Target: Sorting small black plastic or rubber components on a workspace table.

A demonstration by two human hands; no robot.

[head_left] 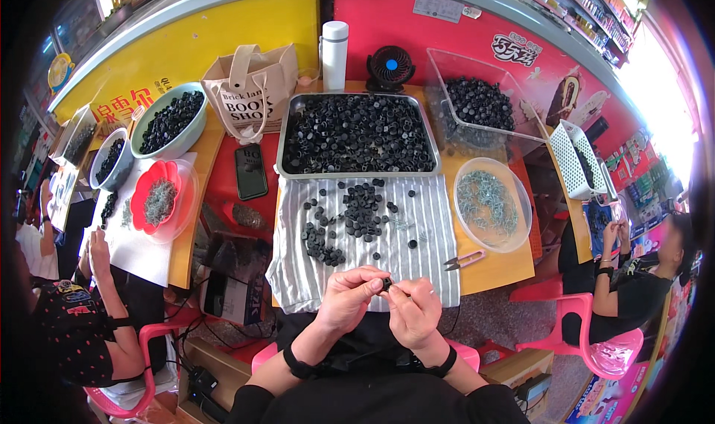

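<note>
Over the front edge of the striped cloth [294, 208], my left hand [344, 299] pinches a small round black cap [386, 283] between thumb and fingertips. My right hand [414, 312] meets it from the other side, its thumb and fingers closed at the cap; anything else in that grip is too small to make out. Loose black caps [361, 214] lie in clusters on the cloth. A few thin metal pieces [402, 224] are scattered beside them. Right of the cloth's front part rests a pair of pink-handled thread snips [465, 260].
Behind the cloth stands a metal tray [357, 174] heaped with black caps. At right are a clear bowl [526, 208] of metal pieces and a clear bin [521, 130]. A phone [251, 171], tote bag [249, 89], white bottle [334, 55] and fan [390, 68] surround it. People sit both sides.
</note>
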